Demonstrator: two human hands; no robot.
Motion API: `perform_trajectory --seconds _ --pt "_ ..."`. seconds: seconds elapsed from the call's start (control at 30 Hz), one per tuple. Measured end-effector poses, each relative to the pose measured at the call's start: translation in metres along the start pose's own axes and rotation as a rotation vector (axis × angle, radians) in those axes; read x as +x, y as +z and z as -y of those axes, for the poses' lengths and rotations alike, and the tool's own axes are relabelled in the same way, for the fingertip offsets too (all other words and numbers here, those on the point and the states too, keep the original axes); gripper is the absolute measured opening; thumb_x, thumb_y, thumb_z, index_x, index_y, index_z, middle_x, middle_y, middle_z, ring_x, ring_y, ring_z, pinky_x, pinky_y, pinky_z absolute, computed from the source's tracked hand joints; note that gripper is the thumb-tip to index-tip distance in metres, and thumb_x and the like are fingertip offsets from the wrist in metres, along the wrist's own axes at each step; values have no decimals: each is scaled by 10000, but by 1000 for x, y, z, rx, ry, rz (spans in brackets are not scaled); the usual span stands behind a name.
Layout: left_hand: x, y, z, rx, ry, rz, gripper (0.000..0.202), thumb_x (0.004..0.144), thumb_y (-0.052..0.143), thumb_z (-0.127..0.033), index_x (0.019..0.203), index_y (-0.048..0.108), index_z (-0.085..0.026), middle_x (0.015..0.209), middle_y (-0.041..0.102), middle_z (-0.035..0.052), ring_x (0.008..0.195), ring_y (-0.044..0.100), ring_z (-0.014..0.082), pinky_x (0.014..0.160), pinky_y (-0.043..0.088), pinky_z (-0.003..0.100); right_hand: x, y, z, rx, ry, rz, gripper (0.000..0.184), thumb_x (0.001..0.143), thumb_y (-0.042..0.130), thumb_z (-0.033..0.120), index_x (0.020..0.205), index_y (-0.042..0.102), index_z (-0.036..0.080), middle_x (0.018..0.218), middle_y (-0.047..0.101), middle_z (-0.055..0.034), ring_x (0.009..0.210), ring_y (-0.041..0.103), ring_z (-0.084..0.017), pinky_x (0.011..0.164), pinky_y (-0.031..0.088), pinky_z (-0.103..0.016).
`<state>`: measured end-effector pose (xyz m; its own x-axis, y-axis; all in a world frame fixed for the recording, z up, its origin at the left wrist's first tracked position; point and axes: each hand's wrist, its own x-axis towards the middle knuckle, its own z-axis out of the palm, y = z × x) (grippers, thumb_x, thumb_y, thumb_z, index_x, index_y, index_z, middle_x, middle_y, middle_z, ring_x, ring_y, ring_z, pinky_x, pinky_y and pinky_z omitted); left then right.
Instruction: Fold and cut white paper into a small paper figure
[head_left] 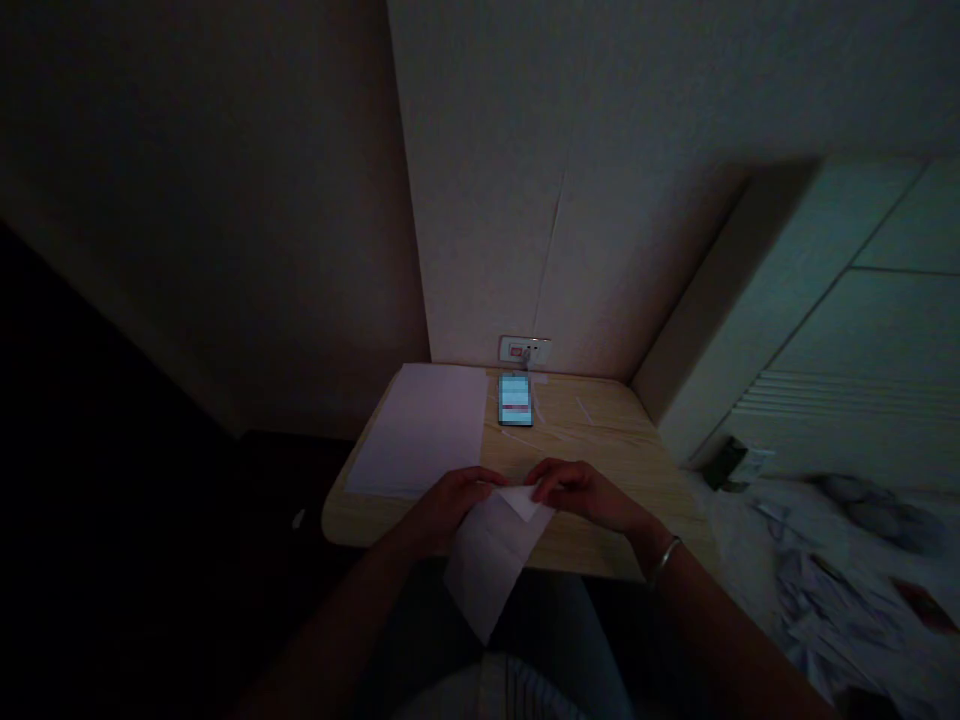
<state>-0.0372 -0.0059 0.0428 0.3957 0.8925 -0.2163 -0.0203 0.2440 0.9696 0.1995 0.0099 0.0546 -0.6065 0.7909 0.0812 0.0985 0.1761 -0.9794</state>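
Note:
A white sheet of paper (491,555) lies partly folded at the near edge of a small wooden table (600,440) and hangs over toward my lap. My left hand (450,505) pinches the paper's upper left part, fingers closed on it. My right hand (581,492), with a bangle on its wrist, presses and grips the folded upper corner from the right. The two hands almost meet over the fold.
A stack of white sheets (424,430) lies on the table's left half. A lit phone (515,400) rests near the wall below a socket (523,349). A bed with crumpled papers (832,580) stands to the right. The room is dim.

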Motion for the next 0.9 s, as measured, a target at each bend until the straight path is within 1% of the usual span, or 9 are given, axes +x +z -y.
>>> perform_trajectory --seconds 0.13,0.23,0.3,0.37,0.5,0.57,0.63,0.7,0.9 --pt "1 11 -3 -17 6 33 373 728 603 -471 869 676 -133 699 610 15 573 480 103 524 313 213 2 2 4 -26 -33 11 172 779 651 353 754 726 200 1008 595 -55 874 589 -162 800 461 -303" --pt "2 17 -1 -51 -34 3 382 626 714 -423 856 653 -125 705 614 13 573 493 99 537 333 209 2 3 3 -48 -56 18 163 781 653 337 732 723 198 1024 595 -62 889 587 -169 811 458 -310" --pt "3 20 1 -87 -42 -25 377 603 736 -385 859 637 -126 696 610 6 568 497 96 534 338 206 2 4 0 -34 -66 -7 143 779 655 321 740 723 201 1045 601 -65 910 583 -181 811 456 -316" --pt "3 21 3 -126 -14 -55 360 618 728 -365 872 629 -129 708 614 5 580 507 97 542 348 205 3 7 -5 40 -55 -117 112 758 673 303 810 718 215 1050 617 -58 908 583 -186 795 459 -317" --pt "1 26 6 -153 50 -139 348 620 725 -340 876 630 -125 721 625 7 599 518 97 561 362 202 4 23 -17 313 29 -448 309 721 687 286 1025 644 252 940 665 -23 762 592 -152 700 471 -288" --pt "0 29 8 -140 60 -166 370 608 730 -344 886 635 -117 696 620 6 593 518 101 556 361 204 5 34 -20 396 77 -531 288 728 671 317 996 640 219 816 660 -14 678 578 -139 640 461 -269" --pt "-1 32 10 -122 60 -170 399 609 726 -360 907 641 -110 694 628 15 591 523 111 554 366 213 5 43 -21 426 115 -598 240 720 672 335 909 650 189 686 613 11 587 534 -117 573 435 -241" --pt "-2 33 13 -103 61 -157 404 630 709 -379 920 646 -106 723 648 33 607 537 124 566 378 225 5 50 -20 438 122 -647 220 708 678 349 843 647 178 635 577 24 544 498 -104 534 408 -226" --pt "-9 34 13 -23 99 -123 355 697 654 -423 878 647 -118 766 659 45 668 560 151 610 396 245 3 57 -9 428 74 -657 318 711 675 402 954 614 205 659 575 20 558 503 -122 525 394 -234"
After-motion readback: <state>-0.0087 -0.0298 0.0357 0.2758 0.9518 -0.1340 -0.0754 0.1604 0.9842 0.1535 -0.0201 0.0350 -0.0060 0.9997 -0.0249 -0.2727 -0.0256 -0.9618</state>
